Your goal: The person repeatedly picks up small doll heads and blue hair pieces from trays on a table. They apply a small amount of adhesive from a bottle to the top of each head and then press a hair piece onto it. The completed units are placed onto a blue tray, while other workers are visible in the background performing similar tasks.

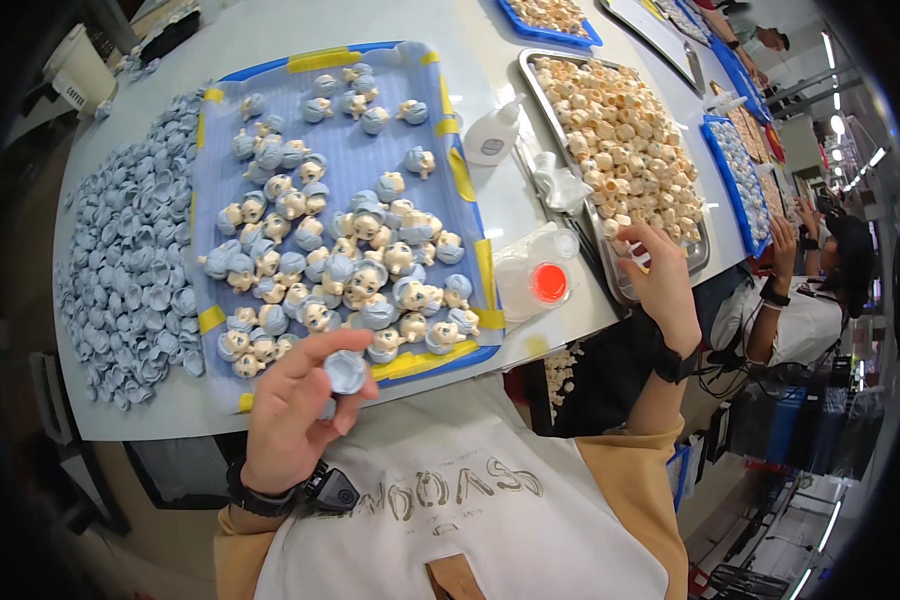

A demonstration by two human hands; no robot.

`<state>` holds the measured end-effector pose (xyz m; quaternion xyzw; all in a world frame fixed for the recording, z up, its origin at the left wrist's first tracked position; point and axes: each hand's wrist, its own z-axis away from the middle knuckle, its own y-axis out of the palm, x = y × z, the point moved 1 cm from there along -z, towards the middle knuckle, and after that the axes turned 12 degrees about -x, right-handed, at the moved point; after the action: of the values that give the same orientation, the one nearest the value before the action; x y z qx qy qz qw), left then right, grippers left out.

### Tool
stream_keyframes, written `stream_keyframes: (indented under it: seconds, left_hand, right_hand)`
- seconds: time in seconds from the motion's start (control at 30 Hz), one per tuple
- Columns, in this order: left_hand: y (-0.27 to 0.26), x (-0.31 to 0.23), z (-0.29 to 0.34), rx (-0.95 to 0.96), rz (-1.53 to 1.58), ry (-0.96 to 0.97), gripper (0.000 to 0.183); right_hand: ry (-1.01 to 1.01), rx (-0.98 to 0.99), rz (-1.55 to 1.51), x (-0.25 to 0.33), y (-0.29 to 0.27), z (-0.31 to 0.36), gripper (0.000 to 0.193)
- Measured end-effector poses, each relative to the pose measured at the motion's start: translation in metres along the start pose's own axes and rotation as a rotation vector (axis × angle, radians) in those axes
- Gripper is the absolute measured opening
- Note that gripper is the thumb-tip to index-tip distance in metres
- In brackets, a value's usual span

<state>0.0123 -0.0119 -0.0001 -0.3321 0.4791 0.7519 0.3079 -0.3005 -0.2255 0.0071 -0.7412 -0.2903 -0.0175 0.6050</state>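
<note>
The left hand [295,405] was nearest the body, its thumb and fingers pinched on a single blue hair cap [346,371] held just above the tabletop's [370,20] near edge. With so light a hold on a small rounded piece, the cap could have slipped and dropped off the edge into the lap.

Just beyond that hand lay the blue tray [365,160] of finished doll heads [355,275], crowded together and some stacked at the near rim. A careless sweep of the wrist could have knocked several out over the taped edge. To the left of the hand sat the loose heap of blue hair caps [135,250], spread right to the tabletop's edge, where a nudge might have spilled them.

Farther out, the right hand [660,285] reached into the metal tray [630,290] of bare beige heads [625,140], fingers curled as if pinching one, though the piece itself could not be made out. Beside that hand stood a small clear cup with a red centre [548,283] and, beyond it, a white squeeze bottle [492,135]; the forearm passing back could have tipped either and wet the parts.
</note>
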Motion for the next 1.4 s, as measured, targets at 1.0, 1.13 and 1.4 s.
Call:
stream_keyframes:
  seconds: [1.0, 1.13, 1.4]
  left_hand:
    - [0.018, 0.013, 0.006, 0.494, -0.144, -0.291, 0.031]
    - [0.017, 0.011, 0.005, 0.469, -0.086, -0.297, 0.026]
    - [0.014, 0.016, 0.005, 0.426, -0.053, -0.356, 0.02]
  right_hand:
    - [-0.572, -0.033, -0.806, 0.164, 0.027, 0.07, 0.039]
    - [-0.555, -0.015, -0.856, 0.168, 0.028, 0.07, 0.035]
    - [-0.547, 0.091, -0.896, 0.161, 0.025, 0.071, 0.036]
